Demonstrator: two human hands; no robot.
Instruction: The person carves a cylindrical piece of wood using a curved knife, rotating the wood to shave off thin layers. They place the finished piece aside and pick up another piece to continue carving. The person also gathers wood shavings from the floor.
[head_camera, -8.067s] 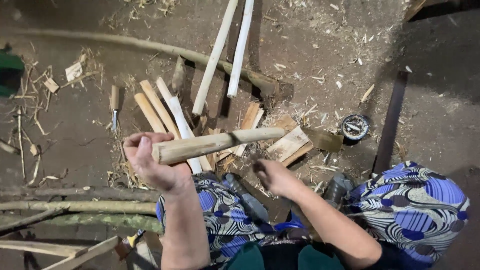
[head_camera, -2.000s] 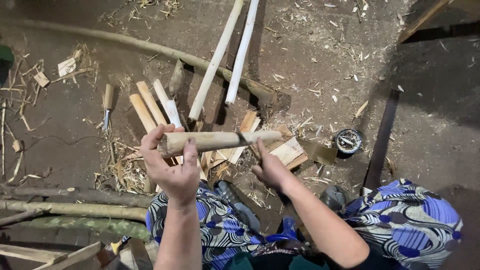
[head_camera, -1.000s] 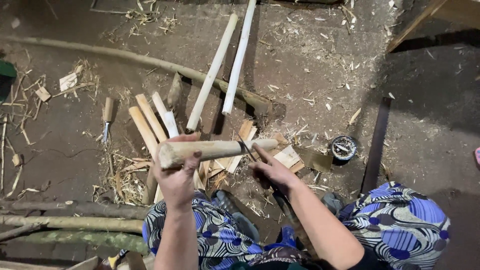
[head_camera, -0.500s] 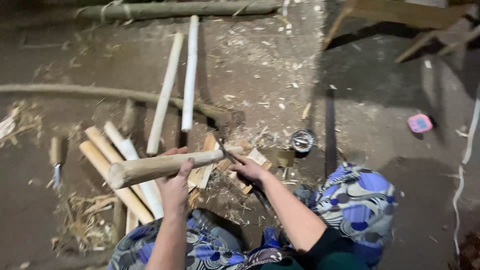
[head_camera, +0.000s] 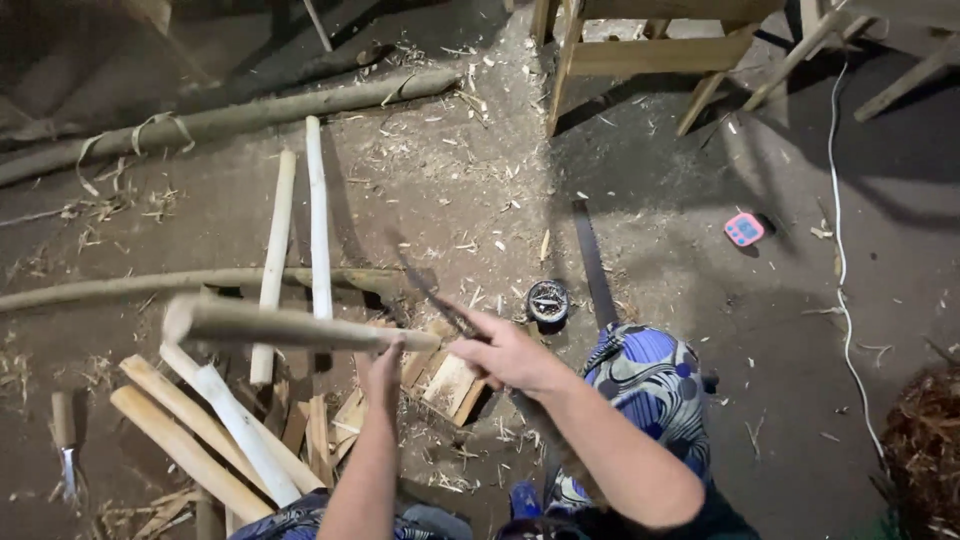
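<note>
My left hand (head_camera: 384, 366) grips a short, thick peeled wooden stick (head_camera: 290, 325) from below and holds it level, its cut end pointing left. My right hand (head_camera: 506, 351) is closed around the handle of a dark knife (head_camera: 428, 290). The blurred blade slants up and left, just past the stick's right end. Both hands hover over a pale wood block (head_camera: 452, 385) on the dirt floor. My knees, under blue patterned cloth (head_camera: 640, 375), are below the right arm.
Two long peeled poles (head_camera: 318, 220) lie upright in view, with rough bark poles (head_camera: 230, 120) behind. Several cut sticks (head_camera: 190, 450) and a chisel (head_camera: 62, 450) lie left. A round tin (head_camera: 548, 300), pink device (head_camera: 744, 229), white cable (head_camera: 840, 250) and wooden frame legs (head_camera: 640, 60) sit right.
My view has swung up and to the right, revealing the frame legs and cable. The right hand lifted the knife up to the stick's right end; the left hand still holds the stick.
</note>
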